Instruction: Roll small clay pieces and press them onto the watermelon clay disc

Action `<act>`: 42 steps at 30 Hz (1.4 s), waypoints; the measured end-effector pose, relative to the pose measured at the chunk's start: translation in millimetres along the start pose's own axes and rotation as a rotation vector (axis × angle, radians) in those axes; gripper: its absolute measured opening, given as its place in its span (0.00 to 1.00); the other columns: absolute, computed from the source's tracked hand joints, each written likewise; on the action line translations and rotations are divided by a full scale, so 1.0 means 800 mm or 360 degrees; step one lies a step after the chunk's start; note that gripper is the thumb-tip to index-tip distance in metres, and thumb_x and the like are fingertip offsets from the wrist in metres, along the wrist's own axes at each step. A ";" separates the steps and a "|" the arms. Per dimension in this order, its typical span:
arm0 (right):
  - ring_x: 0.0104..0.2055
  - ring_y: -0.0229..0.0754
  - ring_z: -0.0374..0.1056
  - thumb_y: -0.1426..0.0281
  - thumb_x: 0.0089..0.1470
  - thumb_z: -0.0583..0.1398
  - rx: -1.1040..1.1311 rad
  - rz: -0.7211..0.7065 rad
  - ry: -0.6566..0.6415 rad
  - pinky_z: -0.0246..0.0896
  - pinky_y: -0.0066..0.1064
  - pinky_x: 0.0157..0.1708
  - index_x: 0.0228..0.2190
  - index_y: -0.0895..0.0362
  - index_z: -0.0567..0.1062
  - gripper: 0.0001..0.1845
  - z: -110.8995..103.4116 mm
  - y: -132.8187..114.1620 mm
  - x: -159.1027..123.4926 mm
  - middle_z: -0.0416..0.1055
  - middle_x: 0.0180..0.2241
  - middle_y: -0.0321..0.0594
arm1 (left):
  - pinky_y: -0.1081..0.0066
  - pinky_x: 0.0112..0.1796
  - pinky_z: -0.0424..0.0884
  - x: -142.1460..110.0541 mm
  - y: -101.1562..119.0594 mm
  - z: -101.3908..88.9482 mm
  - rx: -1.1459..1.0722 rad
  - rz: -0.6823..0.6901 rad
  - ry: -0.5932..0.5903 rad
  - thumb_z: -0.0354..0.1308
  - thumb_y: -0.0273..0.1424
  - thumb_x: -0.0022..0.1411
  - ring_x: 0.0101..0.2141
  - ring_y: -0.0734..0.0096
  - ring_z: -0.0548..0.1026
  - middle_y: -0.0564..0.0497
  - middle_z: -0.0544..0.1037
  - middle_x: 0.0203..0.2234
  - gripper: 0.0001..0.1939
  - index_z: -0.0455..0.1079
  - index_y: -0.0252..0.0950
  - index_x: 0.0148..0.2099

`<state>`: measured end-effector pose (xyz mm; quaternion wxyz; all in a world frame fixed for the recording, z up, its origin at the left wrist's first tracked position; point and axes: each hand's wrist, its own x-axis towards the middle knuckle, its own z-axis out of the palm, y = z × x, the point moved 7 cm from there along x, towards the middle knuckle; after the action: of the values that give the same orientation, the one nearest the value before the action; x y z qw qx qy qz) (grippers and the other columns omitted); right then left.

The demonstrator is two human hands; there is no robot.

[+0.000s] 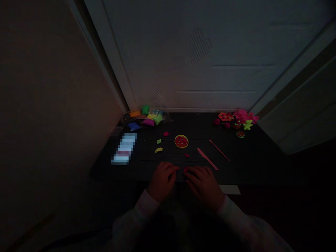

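At the table's near edge, my right hand pinches a small bit of pink clay between thumb and fingertips. My left hand faces it, a short gap away, with fingers curled together; what they hold, if anything, is too dark to tell. Just beyond the hands lies a small dark pink clay piece. Behind that sits a round yellow-rimmed clay piece with a red, dotted top. To its left are small lumps of yellow clay, green clay and pink clay.
A pink plastic knife and a thin pink stick lie on the dark table, right of centre. Bags of coloured clay are at back left, near a bright pixelated rectangle. Pink clay figures crowd the back right against a white door.
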<state>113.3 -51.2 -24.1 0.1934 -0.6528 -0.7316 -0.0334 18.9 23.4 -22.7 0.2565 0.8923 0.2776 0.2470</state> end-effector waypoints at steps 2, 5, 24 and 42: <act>0.44 0.44 0.58 0.70 0.52 0.52 0.0001 -0.0003 -0.0001 0.48 0.39 0.41 0.42 0.53 0.68 0.14 0.001 0.000 0.000 0.67 0.43 0.39 | 0.66 0.40 0.64 0.003 0.005 0.004 0.0056 0.0058 -0.0072 0.47 0.21 0.55 0.38 0.69 0.64 0.48 0.69 0.34 0.14 0.67 0.36 0.43; 0.44 0.44 0.58 0.70 0.52 0.52 0.0005 -0.0007 0.0007 0.48 0.39 0.41 0.41 0.53 0.69 0.14 0.000 -0.001 0.000 0.67 0.43 0.39 | 0.65 0.40 0.64 0.007 0.014 0.011 0.0152 0.0137 -0.0168 0.47 0.20 0.55 0.38 0.68 0.63 0.49 0.68 0.35 0.17 0.67 0.39 0.45; 0.42 0.45 0.60 0.70 0.51 0.53 -0.0007 -0.0063 0.0011 0.52 0.39 0.38 0.41 0.54 0.68 0.14 -0.003 0.000 0.002 0.66 0.42 0.44 | 0.64 0.41 0.64 0.017 0.021 0.013 0.0149 0.0133 -0.0224 0.47 0.21 0.55 0.38 0.67 0.63 0.48 0.68 0.35 0.16 0.68 0.38 0.43; 0.41 0.45 0.62 0.69 0.52 0.51 0.0027 -0.0030 0.0082 0.57 0.39 0.38 0.43 0.57 0.67 0.16 -0.003 0.009 0.001 0.67 0.41 0.46 | 0.66 0.42 0.63 0.017 0.008 0.011 -0.0022 0.0042 -0.0126 0.45 0.19 0.54 0.39 0.68 0.63 0.49 0.68 0.35 0.16 0.68 0.36 0.41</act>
<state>121.1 -50.3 -23.2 0.2175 -0.6431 -0.7328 -0.0459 36.4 24.2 -21.6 0.2703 0.9031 0.2537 0.2167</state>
